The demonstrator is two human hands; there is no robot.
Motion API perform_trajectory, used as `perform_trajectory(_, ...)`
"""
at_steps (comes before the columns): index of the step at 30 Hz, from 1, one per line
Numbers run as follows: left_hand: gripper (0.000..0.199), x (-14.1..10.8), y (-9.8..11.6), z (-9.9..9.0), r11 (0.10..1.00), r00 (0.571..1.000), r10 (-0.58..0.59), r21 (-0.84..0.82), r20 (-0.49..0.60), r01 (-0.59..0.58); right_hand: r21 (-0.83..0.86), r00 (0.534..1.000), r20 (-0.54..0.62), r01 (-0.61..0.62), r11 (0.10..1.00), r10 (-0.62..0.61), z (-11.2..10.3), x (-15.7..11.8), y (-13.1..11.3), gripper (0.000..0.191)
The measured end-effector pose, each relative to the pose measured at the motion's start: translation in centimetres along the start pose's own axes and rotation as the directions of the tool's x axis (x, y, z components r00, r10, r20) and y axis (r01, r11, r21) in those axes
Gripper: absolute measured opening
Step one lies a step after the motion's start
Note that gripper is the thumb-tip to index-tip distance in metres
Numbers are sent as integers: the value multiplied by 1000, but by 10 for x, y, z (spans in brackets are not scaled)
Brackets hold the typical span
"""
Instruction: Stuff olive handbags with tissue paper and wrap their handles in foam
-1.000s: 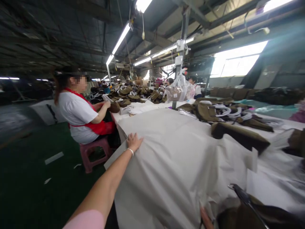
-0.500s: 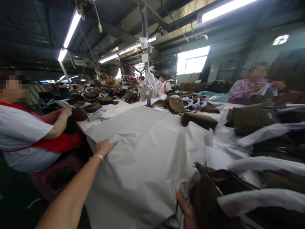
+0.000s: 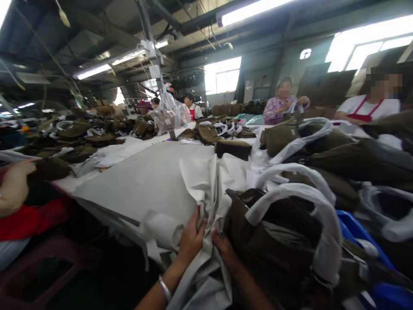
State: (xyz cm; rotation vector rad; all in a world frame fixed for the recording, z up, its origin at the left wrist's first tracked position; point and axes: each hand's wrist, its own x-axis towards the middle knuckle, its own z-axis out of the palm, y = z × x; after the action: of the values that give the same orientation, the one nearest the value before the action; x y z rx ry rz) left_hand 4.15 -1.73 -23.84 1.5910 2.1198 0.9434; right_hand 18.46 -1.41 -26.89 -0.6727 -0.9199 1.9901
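Observation:
A large sheet of pale grey paper [image 3: 145, 172] covers the table in front of me, its right part bunched into upright folds. My left hand [image 3: 192, 237], with a bracelet at the wrist, is closed on the gathered paper at the lower middle. Just right of it, my right hand [image 3: 224, 249] grips the same crumpled paper, beside a dark brown bag [image 3: 267, 245] with white-wrapped handles. Some of the fingertips are hidden in the folds.
Brown bags [image 3: 345, 155] are piled on the right, near a blue crate [image 3: 358, 232]. A pole with plastic bags [image 3: 167, 114] rises behind the paper. A co-worker's arm [image 3: 14, 185] is at the left edge; other people sit across the table.
The view has turned right. My left hand has moved from the paper's left side to beside my right hand, and the paper is now gathered into folds between them.

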Motion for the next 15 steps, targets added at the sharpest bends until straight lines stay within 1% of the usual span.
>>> perform_trajectory(1,63,-12,9,12,999,1000,22,-31,21,-22,-27,999,29,35,999,-34,0,-3,-5,71)
perform_trajectory(2,61,-22,15,18,997,998,40,-60,38,-38,-54,997,49,65,996,-62,0,-7,-10,67)
perform_trajectory(3,60,-30,20,19,995,997,55,-89,53,-50,-79,995,66,85,993,-80,-1,-10,-15,64)
perform_trajectory(4,59,-37,23,15,991,995,75,-119,68,-66,-98,992,84,99,990,-91,-2,-14,-19,61)
perform_trajectory(5,57,-43,26,7,985,991,103,-145,81,-90,-108,989,108,116,987,-104,-2,-19,-23,60)
perform_trajectory(7,52,-55,28,-21,971,976,181,-181,124,-157,-106,975,175,158,982,-138,1,-29,-29,58)
perform_trajectory(9,44,-68,31,-58,959,945,263,-157,195,-234,-93,955,248,190,977,-162,9,-43,-36,56)
perform_trajectory(11,37,-81,34,-97,944,911,325,-140,254,-298,-76,948,272,192,978,-165,18,-62,-48,53)
perform_trajectory(13,27,-88,38,-133,933,930,331,-200,158,-298,-67,953,266,168,984,-145,25,-87,-67,52)
perform_trajectory(14,23,-88,41,-148,921,945,312,-277,102,-274,-65,955,261,162,985,-140,26,-102,-80,53)
perform_trajectory(15,21,-85,46,-159,890,952,293,-388,87,-239,-74,956,257,163,984,-139,24,-119,-95,54)
